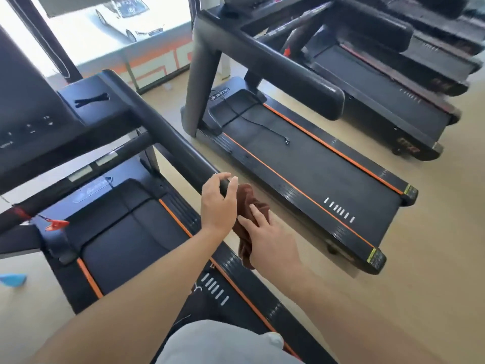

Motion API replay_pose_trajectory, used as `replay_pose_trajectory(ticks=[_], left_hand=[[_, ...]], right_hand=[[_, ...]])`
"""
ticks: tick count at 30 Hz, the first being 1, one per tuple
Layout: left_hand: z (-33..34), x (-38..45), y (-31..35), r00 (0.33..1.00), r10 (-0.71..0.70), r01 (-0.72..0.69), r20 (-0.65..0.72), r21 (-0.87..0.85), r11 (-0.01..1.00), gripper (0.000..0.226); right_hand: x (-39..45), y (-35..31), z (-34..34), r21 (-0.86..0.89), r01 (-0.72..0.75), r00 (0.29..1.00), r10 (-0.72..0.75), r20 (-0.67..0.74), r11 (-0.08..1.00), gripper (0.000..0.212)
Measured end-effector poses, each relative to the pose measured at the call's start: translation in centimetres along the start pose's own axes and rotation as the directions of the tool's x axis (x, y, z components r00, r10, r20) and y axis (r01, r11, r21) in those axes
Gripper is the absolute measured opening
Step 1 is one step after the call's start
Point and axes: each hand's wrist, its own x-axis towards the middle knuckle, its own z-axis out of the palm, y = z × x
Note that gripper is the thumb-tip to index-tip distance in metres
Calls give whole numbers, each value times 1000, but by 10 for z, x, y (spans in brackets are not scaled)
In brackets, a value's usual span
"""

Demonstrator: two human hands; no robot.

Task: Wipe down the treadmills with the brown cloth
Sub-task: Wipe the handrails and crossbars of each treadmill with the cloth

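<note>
I stand on the near treadmill (131, 232), a black machine with orange stripes beside its belt. Its right handrail (162, 132) runs diagonally down to my hands. My left hand (219, 206) curls around the end of that rail. The brown cloth (250, 199) hangs bunched just right of the rail's end, touching my left thumb. My right hand (270, 237) holds the cloth against its palm, with fingers spread over the fabric and a fold dangling below the wrist. A second treadmill (301, 164) of the same kind stands to the right.
A third treadmill (380, 82) stands at the back right. A black cord (262, 127) lies on the second treadmill's belt. A red safety clip (56, 224) hangs at the near console. Tan floor (433, 258) separates the machines. A window (118, 27) is ahead.
</note>
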Motion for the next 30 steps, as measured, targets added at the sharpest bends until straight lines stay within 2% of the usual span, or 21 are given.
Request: replay_pose_trajectory(ticks=[4,5,7,9,11,13,14,15,17,19,21,22,23,24,25,26,28,30], left_hand=[[40,-33,11,991,24,-48,133,180,983,32],[47,-37,12,984,-5,-38,178,234,972,39],[56,-38,11,947,-122,-7,297,400,916,52],[62,-34,11,900,-197,-59,389,557,828,59],[66,-32,14,882,-254,-63,397,633,772,61],[74,-31,18,884,-287,-73,369,716,694,61],[78,-31,18,885,-301,-96,356,772,628,63],[82,-32,16,884,-306,-141,353,827,545,67],[93,-37,17,879,-291,-243,378,880,409,74],[109,-44,22,833,-291,-348,471,854,387,81],[134,-51,34,703,-383,-405,599,780,476,89],[149,-54,40,599,-461,-307,655,720,623,82],[164,-59,44,485,-515,-73,707,619,782,77],[176,-64,50,406,-512,212,757,467,858,73],[188,-67,53,396,-493,403,775,336,851,69],[199,-67,55,417,-486,512,768,244,824,64],[220,-63,52,481,-495,573,724,169,802,56],[236,-51,44,558,-516,563,649,161,811,43]], right_hand=[[-43,39,28,138,19,997,-9,-73,990,62],[-52,49,36,225,-6,994,30,-102,974,61],[-68,72,50,434,-112,984,160,-74,894,66],[-80,91,57,650,-292,948,303,98,702,72],[-90,110,62,821,-429,866,429,256,377,63],[-102,126,61,886,-461,786,489,377,57,57],[-105,134,62,892,-453,777,485,401,-11,60],[-107,142,64,895,-446,782,484,394,-7,65],[-110,153,58,892,-429,802,515,304,141,74],[-109,162,41,900,-381,821,525,223,214,78],[-104,174,25,930,-312,825,541,164,193,81],[-101,179,15,949,-269,831,538,143,164,82],[-97,185,8,958,-237,840,529,120,159,82],[-92,192,5,957,-224,849,519,99,184,85],[-86,198,3,951,-214,866,494,79,223,89],[-80,204,2,948,-205,886,457,74,244,93],[-69,218,-2,934,-212,922,375,94,287,98],[-52,232,-7,921,-237,933,338,126,309,95]])
